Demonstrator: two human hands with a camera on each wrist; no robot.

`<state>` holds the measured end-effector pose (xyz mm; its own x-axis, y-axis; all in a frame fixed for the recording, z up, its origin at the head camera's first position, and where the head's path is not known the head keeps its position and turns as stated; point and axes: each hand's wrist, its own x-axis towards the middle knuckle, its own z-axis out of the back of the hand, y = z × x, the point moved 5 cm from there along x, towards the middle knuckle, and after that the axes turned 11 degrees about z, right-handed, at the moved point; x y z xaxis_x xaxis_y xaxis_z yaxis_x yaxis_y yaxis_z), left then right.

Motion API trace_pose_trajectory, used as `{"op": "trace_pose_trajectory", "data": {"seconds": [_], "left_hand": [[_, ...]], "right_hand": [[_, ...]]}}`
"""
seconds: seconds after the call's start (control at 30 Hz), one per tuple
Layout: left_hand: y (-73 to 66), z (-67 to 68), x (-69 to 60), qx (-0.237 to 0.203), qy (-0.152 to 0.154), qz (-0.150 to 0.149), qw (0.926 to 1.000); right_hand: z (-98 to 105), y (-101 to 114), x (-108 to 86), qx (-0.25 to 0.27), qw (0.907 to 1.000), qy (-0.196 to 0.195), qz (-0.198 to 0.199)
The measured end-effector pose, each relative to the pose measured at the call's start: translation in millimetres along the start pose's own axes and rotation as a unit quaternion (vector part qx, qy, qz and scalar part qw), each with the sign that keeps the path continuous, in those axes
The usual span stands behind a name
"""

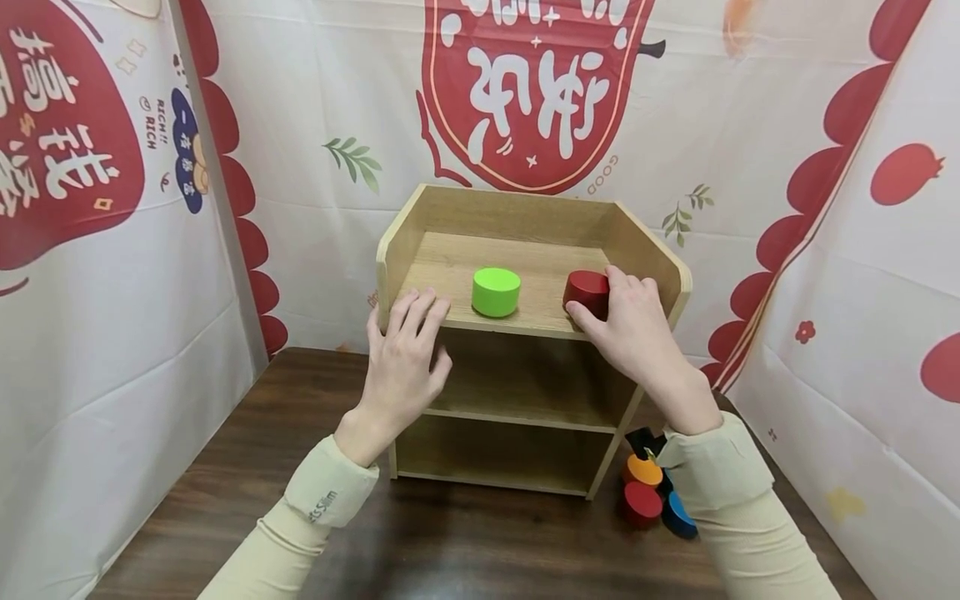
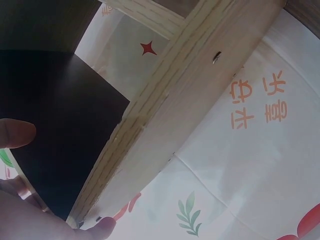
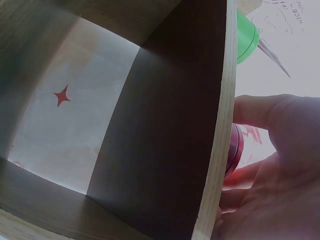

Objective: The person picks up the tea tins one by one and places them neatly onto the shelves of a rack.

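A wooden shelf unit (image 1: 517,329) stands on the dark table, with a walled top board and two compartments below. On the top board sits a bright green round block (image 1: 496,293). To its right, my right hand (image 1: 637,329) holds a dark red round block (image 1: 585,290) between thumb and fingers, at the board's front edge. The right wrist view shows part of this red block (image 3: 234,150) beyond the board. My left hand (image 1: 405,358) rests its fingers over the left front corner of the top board. Its thumb (image 2: 17,132) hangs below the board.
Beside the unit's lower right lie several more blocks: an orange one (image 1: 643,472), a red one (image 1: 642,502), a blue one (image 1: 679,517) and something black (image 1: 643,442). Printed cloth (image 1: 300,217) hangs behind and on both sides of the table (image 1: 300,467).
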<state>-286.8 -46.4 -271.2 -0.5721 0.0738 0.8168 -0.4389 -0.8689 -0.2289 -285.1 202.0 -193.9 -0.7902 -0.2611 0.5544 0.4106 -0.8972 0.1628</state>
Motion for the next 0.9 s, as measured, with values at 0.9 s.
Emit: {"op": "trace_pose_trajectory", "data": {"seconds": [0.9], "left_hand": [[-4.6,4.0,-47.6,-0.047,-0.161,-0.098,0.9809]], "right_hand": [[27.1,3.8,-84.4,-0.001,0.9796,-0.181,0.087]]}}
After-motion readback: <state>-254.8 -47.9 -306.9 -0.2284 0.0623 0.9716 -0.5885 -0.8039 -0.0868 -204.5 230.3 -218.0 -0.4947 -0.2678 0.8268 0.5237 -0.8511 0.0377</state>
